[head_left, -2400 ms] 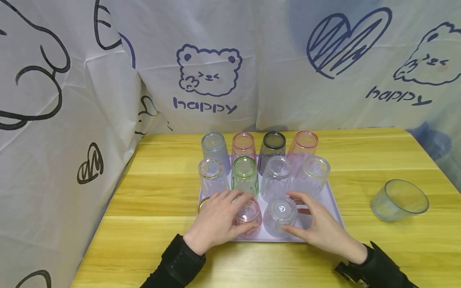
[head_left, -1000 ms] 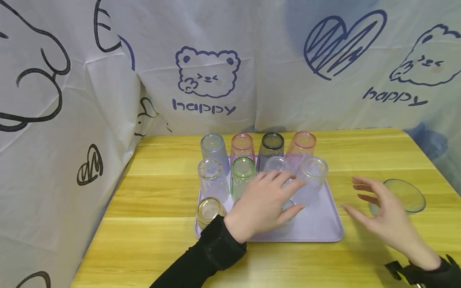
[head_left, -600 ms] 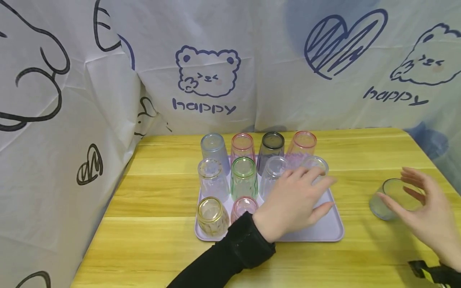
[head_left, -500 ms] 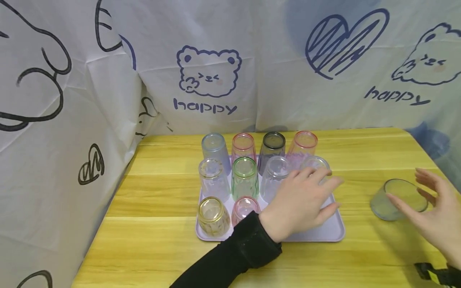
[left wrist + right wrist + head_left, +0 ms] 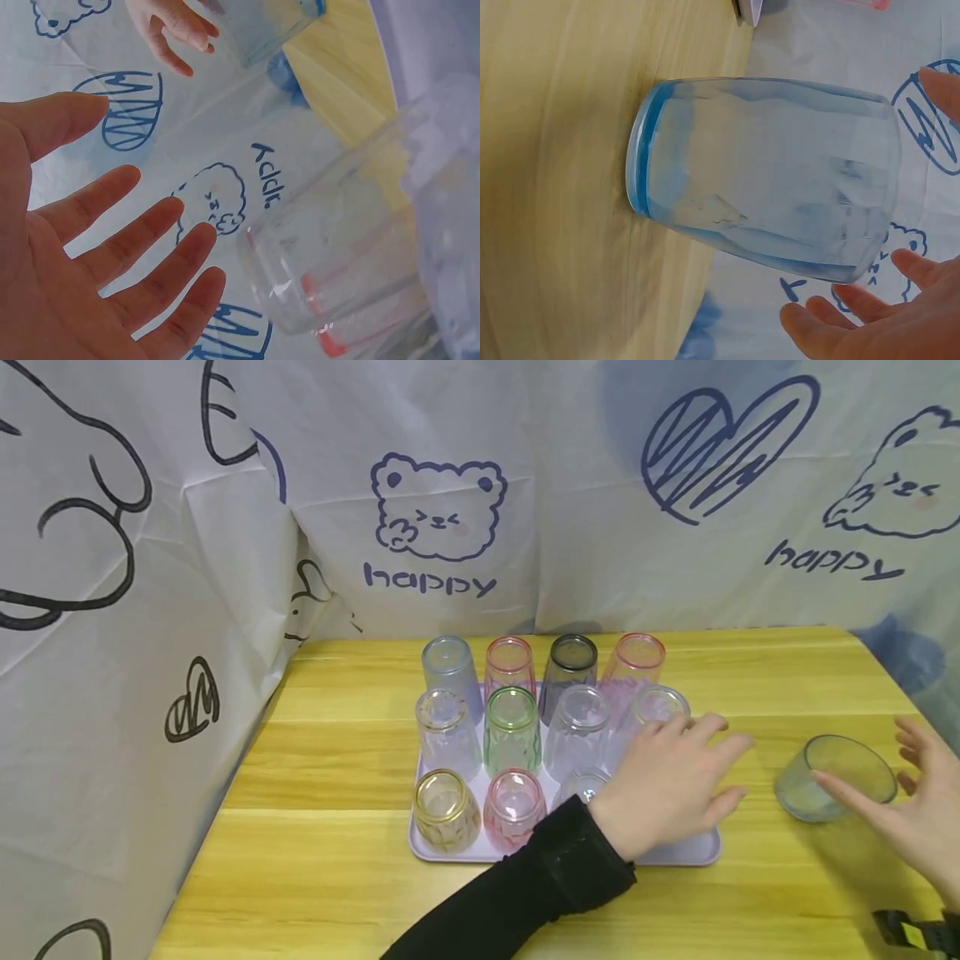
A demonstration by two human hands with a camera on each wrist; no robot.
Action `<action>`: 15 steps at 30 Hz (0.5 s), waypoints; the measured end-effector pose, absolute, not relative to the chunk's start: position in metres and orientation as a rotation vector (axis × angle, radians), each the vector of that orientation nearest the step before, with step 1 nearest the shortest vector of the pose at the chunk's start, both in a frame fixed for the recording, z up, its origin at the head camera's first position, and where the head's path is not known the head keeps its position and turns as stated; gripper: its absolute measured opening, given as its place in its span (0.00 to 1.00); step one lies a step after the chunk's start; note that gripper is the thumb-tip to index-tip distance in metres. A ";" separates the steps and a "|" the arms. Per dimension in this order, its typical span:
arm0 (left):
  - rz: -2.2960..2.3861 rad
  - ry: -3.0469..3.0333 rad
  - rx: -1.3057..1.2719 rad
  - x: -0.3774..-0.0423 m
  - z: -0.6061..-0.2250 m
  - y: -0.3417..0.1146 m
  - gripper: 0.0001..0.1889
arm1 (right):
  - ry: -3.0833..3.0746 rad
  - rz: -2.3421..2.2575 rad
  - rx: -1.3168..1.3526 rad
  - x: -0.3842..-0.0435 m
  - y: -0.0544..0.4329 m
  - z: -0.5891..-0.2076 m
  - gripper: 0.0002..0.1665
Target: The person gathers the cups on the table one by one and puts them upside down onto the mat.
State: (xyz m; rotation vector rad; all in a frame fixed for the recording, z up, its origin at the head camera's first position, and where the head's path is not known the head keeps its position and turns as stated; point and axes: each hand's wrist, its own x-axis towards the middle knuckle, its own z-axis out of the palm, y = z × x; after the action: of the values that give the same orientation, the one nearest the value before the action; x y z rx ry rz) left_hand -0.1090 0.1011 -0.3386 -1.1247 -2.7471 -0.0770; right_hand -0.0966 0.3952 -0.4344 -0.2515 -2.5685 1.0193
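My left hand [image 5: 671, 785] hovers over the right part of the lilac tray [image 5: 697, 852], fingers spread and nothing held. It overlaps a clear glass [image 5: 660, 700] at the tray's right side in the head view. My right hand [image 5: 918, 810] is beside a bluish clear glass [image 5: 802, 793] that stands mouth up on the table, right of the tray. Its thumb reaches along the near side of that glass, its fingers the far side. In the right wrist view, the bluish glass [image 5: 765, 172] has a bright blue base, with relaxed fingertips [image 5: 799, 322] close to its rim.
Several upside-down glasses stand in rows on the tray, among them a yellow-rimmed one [image 5: 446, 810], a pink one [image 5: 515, 810], a green one [image 5: 512, 735] and a dark one [image 5: 572, 672]. A printed cloth [image 5: 585, 552] hangs behind the wooden table [image 5: 322, 777].
My right hand has left the clear glass at the tray's front and moved right to the bluish glass. My left hand has moved right from the pink glass, across the tray.
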 end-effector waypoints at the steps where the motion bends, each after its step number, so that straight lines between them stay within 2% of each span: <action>1: -0.071 -2.757 -1.124 -0.109 -0.340 0.103 0.26 | -2.585 1.029 -0.244 -0.097 0.396 -0.434 0.62; 2: -0.063 -2.765 -1.123 -0.110 -0.341 0.104 0.26 | -2.604 1.053 -0.247 -0.094 0.385 -0.422 0.61; 8: -0.018 -2.756 -1.113 -0.111 -0.345 0.108 0.26 | -2.682 1.133 -0.266 -0.102 0.387 -0.429 0.64; 15: -0.009 -2.737 -1.123 -0.111 -0.346 0.107 0.26 | -2.709 1.139 -0.272 -0.129 0.436 -0.499 0.67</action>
State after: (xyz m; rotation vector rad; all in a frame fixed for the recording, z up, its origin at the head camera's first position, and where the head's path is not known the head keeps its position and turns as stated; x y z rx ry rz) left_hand -0.1106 0.1074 -0.3456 -1.1234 -2.7366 -0.0094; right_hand -0.1286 0.4357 -0.4986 -0.2716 -2.7095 1.1385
